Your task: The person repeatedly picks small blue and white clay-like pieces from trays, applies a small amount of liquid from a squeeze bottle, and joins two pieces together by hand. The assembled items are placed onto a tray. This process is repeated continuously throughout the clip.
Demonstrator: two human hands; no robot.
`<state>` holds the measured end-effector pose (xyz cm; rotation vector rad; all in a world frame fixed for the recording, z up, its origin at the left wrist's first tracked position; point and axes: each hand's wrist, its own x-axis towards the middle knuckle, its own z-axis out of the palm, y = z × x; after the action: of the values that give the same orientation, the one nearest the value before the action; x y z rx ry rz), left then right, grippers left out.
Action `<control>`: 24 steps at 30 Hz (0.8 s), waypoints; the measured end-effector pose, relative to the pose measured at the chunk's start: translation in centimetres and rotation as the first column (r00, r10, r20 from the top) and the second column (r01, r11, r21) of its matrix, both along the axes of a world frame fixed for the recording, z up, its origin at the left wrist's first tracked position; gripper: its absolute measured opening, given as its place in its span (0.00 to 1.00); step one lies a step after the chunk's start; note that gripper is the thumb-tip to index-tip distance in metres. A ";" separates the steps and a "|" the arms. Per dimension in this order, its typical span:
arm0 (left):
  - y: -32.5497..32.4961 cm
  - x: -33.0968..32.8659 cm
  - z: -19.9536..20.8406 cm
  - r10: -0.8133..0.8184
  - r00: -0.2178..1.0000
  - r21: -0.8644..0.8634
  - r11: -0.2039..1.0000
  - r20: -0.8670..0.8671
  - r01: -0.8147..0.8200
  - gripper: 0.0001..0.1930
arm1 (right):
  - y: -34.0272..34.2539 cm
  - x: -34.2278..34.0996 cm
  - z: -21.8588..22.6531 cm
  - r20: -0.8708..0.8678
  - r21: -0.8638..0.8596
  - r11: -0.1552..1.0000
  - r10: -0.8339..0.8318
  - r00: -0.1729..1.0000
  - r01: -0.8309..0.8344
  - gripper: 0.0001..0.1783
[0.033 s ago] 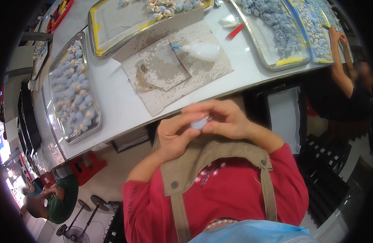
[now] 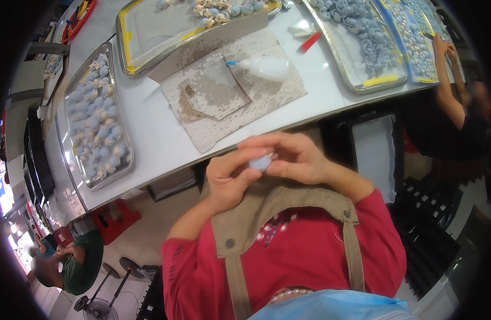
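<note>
Between my two hands, just in front of the table edge, is a small pale-blue figurine piece [image 2: 260,162] with a lighter tip at its right. My left hand [image 2: 228,175] pinches it between thumb and curled fingers. From the other side my right hand [image 2: 297,157] holds it with thumb and fingers, the index finger arched above it. Fingers cover much of the piece. Beyond my hands a stained cardboard sheet [image 2: 202,128] lies on the white table [image 2: 154,160]. On the cardboard rests a white squeeze bottle [image 2: 269,68] with a blue tip.
A metal tray [image 2: 129,154] of blue-and-cream figurines stands at left, another tray [image 2: 129,53] at the back. Blue pieces fill a tray [image 2: 357,88] at right, near a red strip [image 2: 309,41]. Co-workers sit at far right [image 2: 442,90] and lower left [image 2: 80,261].
Both hands and the figurine piece have shifted very slightly to the left. The grip looks the same, and the things on the table have not moved.
</note>
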<state>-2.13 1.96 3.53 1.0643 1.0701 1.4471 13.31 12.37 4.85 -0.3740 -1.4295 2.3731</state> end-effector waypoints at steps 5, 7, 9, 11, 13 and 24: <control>0.0 0.1 -0.2 0.014 0.997 0.020 1.000 0.081 -0.015 0.15 | -0.2 0.0 0.3 -0.006 -0.180 0.983 0.035 0.999 -0.035 0.22; 0.1 0.3 -0.4 0.018 0.995 0.021 1.000 0.103 -0.021 0.15 | -0.5 0.0 0.1 -0.018 -0.225 0.974 0.014 1.000 -0.018 0.22; 0.2 0.4 -0.4 0.027 0.995 0.019 0.999 0.096 -0.029 0.15 | -0.6 0.0 -0.1 -0.016 -0.259 0.966 -0.009 1.000 0.005 0.22; 0.2 0.4 -0.4 0.027 0.997 0.019 0.999 0.078 -0.029 0.15 | -0.7 -0.1 -0.2 -0.022 -0.275 0.961 -0.026 0.999 0.019 0.22; 0.1 0.3 -0.4 0.021 0.999 0.022 1.000 0.048 -0.022 0.15 | -0.9 0.0 0.0 -0.003 -0.290 0.956 -0.040 0.999 0.038 0.22; 0.7 -9.8 1.5 0.514 0.312 0.288 0.783 -0.799 -0.551 0.16 | 3.7 -1.4 -1.5 -0.078 0.745 0.535 -0.523 0.849 0.398 0.14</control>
<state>-11.92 2.69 5.06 1.5440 2.3788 1.3401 11.94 16.06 3.36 -0.6199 -1.9249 1.1990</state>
